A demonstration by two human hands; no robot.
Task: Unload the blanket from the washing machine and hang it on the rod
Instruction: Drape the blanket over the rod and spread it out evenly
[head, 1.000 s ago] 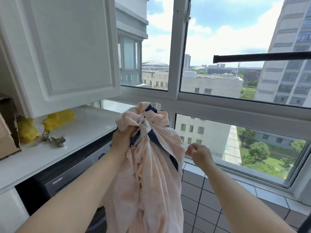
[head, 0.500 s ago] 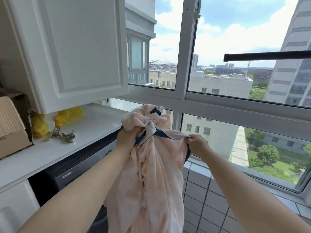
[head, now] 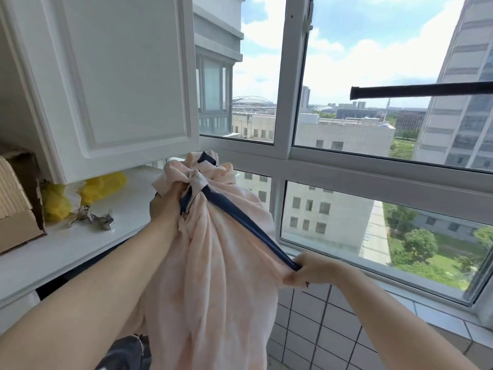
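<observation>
My left hand (head: 166,206) is clenched round the gathered top of the blanket (head: 213,276), a soft, pale peach cloth, crumpled and falling in long folds below my fist. My right hand (head: 306,271) pinches the dark blue trim (head: 240,217), a smooth band drawn taut in a slanting line from the bunch down to my fingers. The blanket hangs in the air between my forearms, in front of the tiled wall (head: 320,329) of small square grey tiles.

To my left runs a flat white counter (head: 128,209). On it lie a shiny metal clip (head: 92,220), crinkled yellow plastic bags (head: 104,184) and a corrugated cardboard box (head: 16,204). A white panelled cabinet door (head: 112,81) hangs above them, close beside the blanket's top.

Beyond, the white window frame (head: 293,76) crosses the view. The rod (head: 421,90), a dark, straight bar, juts in from the right, above and well apart from the blanket.
</observation>
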